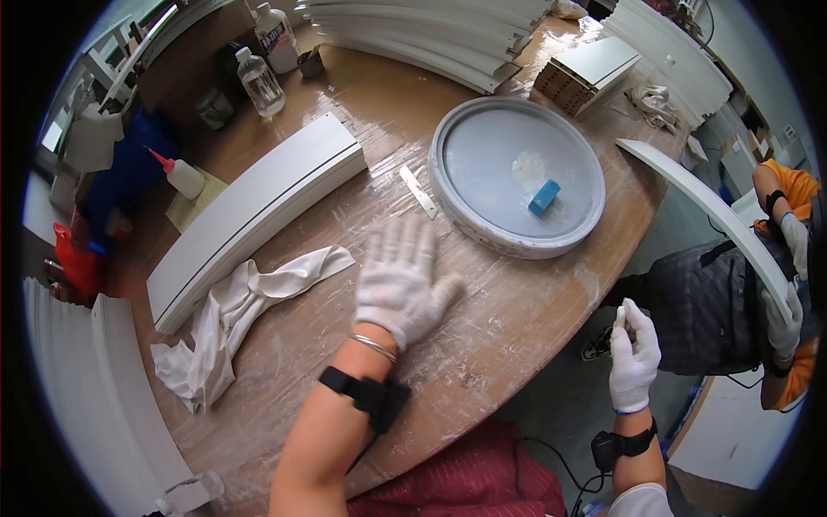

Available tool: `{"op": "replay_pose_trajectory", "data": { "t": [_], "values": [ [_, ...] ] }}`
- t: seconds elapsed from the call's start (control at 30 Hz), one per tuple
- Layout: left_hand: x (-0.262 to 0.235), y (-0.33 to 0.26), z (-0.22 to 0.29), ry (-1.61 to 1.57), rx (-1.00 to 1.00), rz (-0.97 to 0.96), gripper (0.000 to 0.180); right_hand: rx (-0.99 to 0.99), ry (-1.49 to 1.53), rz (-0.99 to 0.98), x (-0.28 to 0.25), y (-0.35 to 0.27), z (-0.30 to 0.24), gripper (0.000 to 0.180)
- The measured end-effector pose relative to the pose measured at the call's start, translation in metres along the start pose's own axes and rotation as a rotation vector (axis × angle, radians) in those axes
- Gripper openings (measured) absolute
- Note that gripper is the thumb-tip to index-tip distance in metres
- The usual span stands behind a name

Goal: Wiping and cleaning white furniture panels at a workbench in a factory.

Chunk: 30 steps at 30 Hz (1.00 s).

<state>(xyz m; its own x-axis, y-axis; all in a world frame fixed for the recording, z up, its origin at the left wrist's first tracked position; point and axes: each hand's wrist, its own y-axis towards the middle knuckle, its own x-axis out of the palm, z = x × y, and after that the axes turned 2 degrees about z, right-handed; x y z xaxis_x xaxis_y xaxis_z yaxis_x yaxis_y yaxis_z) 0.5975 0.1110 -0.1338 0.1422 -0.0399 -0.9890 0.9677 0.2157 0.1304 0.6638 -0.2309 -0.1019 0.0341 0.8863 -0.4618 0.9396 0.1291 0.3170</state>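
My left hand (pixel 401 280), in a white knit glove, lies palm down on the wooden table (pixel 431 370) with its fingers stretched out. Just beyond its fingertips is a small flat metal blade (pixel 419 191). My right hand (pixel 635 355), also gloved, is held up past the table's right edge. Its thumb and fingertips are pinched together; whether anything small is between them I cannot make out. A round grey lid-like disc (pixel 482 164) stands ahead, with a blue block (pixel 544 198) and a white powdery patch on it. A crumpled white cloth (pixel 241 302) lies left of my left hand.
Curved white panels (pixel 258 207) lie stacked at left; more stacks (pixel 422 34) stand at the back. A glue bottle (pixel 183 177), clear bottle (pixel 260 82) and small box (pixel 586 73) are on the table. At right, a person in orange (pixel 788 198) holds a curved white strip (pixel 715 207).
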Motion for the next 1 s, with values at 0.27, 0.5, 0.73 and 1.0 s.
{"op": "replay_pose_trajectory", "data": {
  "t": [0.27,0.5,0.73,1.0],
  "values": [
    [-0.013,-0.054,0.187,-0.681,0.517,-0.19,0.076,-0.001,0.055,0.063,-0.052,-0.018,-0.017,0.035],
    [-0.039,-0.099,0.119,-0.616,0.112,0.198,0.077,0.042,-0.03,0.12,-0.094,-0.03,-0.008,0.032],
    [-0.028,-0.116,-0.003,0.047,-0.49,-0.037,0.086,-0.001,0.06,0.005,-0.063,-0.038,0.019,0.033],
    [0.001,-0.005,0.085,-0.004,-0.314,0.0,0.095,0.005,0.021,0.041,-0.064,-0.037,0.046,0.033]
  ]
}}
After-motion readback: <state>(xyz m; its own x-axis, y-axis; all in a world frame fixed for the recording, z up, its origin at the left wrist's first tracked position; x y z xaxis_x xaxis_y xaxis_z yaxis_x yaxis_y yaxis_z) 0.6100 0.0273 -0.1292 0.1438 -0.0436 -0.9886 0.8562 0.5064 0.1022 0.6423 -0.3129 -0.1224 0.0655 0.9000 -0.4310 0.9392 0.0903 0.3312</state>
